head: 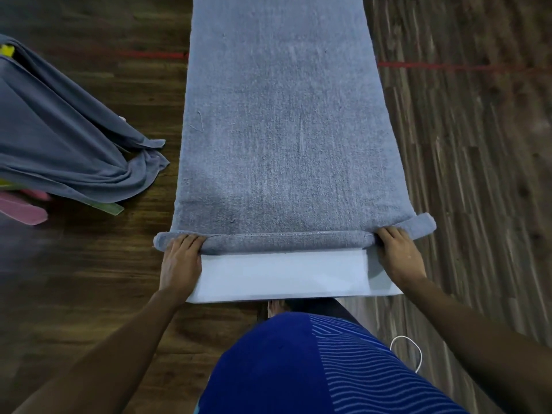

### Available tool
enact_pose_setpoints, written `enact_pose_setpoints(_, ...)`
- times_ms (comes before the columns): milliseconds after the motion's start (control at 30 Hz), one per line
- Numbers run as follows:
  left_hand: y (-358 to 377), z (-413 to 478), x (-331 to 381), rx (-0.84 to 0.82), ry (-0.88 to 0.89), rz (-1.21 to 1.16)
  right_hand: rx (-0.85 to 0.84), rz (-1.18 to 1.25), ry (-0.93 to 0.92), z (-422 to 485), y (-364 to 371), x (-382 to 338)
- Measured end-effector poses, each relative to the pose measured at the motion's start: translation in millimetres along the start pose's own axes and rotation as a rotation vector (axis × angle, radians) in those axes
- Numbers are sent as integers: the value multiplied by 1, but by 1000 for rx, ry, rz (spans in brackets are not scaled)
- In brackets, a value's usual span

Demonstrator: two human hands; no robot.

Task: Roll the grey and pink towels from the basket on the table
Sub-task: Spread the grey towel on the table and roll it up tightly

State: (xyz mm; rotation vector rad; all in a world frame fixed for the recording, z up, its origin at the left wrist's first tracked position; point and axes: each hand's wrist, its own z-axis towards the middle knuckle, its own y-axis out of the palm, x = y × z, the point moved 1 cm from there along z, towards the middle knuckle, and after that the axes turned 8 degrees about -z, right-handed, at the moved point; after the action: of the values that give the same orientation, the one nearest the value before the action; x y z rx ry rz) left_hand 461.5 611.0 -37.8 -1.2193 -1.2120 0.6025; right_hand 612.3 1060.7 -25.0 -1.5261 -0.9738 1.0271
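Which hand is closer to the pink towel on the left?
Left. The left hand grips the rolled grey towel to the right of the pink towel; the right hand grips its far end.

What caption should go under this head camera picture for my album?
Left hand and right hand roll the near end of a grey towel on a white table.

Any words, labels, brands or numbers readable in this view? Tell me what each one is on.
None can be read.
Grey towel: only a stitched hem, no tag in view.
Table: bare white, no marking.
Shirt: wavy line pattern, no lettering.
Red line on the floor: plain, no characters.
Towel heap at left: no label showing.
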Motion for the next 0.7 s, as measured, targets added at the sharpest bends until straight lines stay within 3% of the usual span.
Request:
enact_pose_setpoints(133, -6, 2, 5, 18, 6, -14, -80, -75, 49, 3, -8, 2)
enact_pose_setpoints(267, -14, 5, 6, -23, -46, 18, -279, -163, 101, 6, -10, 3)
enact_pose_setpoints(333, -15, 11, 6, 13, -89, -14, -224, -155, 131, 7, -11, 3)
enact_pose_setpoints(467, -12, 13, 8, 182, -157, -28, 83, -102, 74, 8, -9, 3)
enact_pose_setpoints(567, -3, 2, 15, 99, -54, -73, 96, -80, -3, 4, -3, -3)
enact_pose_setpoints(700, 9, -9, 11, -25, -6, 42, -3, -93, -62, -7, 11, -8)
